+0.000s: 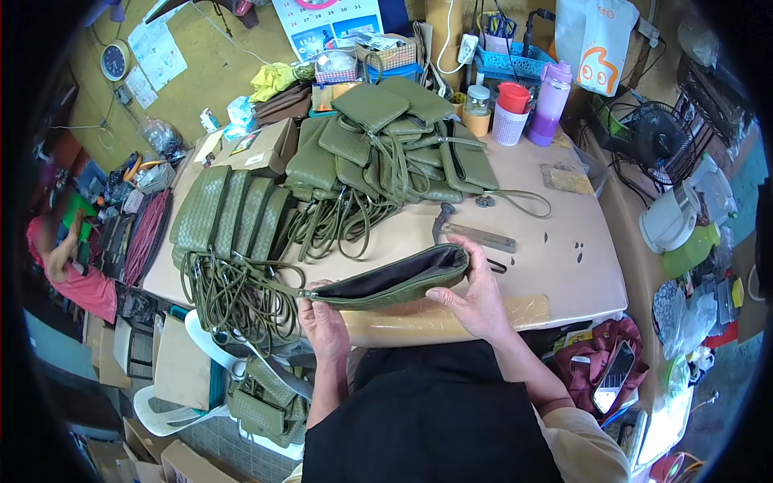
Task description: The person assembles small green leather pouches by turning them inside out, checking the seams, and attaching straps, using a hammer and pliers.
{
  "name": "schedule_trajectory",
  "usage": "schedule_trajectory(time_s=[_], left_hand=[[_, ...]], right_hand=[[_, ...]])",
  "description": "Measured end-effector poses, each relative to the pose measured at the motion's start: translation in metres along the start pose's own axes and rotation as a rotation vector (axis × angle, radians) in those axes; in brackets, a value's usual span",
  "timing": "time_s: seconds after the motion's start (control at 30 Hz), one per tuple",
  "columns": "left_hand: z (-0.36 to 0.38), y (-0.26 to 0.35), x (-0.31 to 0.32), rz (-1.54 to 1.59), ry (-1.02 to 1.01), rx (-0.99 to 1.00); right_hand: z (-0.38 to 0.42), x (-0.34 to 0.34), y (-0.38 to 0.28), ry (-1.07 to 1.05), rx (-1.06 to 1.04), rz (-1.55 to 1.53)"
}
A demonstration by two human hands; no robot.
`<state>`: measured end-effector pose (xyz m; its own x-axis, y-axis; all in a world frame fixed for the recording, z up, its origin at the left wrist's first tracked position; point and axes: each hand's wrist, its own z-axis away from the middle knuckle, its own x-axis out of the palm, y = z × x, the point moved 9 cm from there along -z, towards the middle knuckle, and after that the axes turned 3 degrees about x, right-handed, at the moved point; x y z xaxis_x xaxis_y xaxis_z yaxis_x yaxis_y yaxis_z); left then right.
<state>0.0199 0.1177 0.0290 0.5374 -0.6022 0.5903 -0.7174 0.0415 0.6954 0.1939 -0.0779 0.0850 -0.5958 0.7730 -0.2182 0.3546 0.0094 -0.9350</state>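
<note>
Between my two hands is a green woven-pattern pouch [403,291], its zip top gaping so the dark lining shows. My left hand [325,326] pinches its left end by the metal zip fitting. Its right end lies in the grip of my right hand [477,298], thumb in front and fingers behind. A hammer [475,233] rests on the table just beyond the pouch. Similar green pouches stand in a row [233,213] at left, their straps [241,298] hanging over the table edge. A larger heap of green pouches [378,145] fills the back middle.
At the back right stand a purple bottle [549,105], a red-lidded tumbler [510,114] and a jar [477,105]. A cardboard box [262,149] sits at back left. More pouches [262,406] lie on a white chair [165,414]. Another person [72,266] is at far left.
</note>
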Motion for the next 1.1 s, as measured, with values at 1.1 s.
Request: schedule_trajectory(time_s=[1.1], left_hand=[[0.0, 0.022, 0.015, -0.581, -0.111, 0.066]], right_hand=[[-0.019, 0.005, 0.004, -0.157, -0.286, 0.942]])
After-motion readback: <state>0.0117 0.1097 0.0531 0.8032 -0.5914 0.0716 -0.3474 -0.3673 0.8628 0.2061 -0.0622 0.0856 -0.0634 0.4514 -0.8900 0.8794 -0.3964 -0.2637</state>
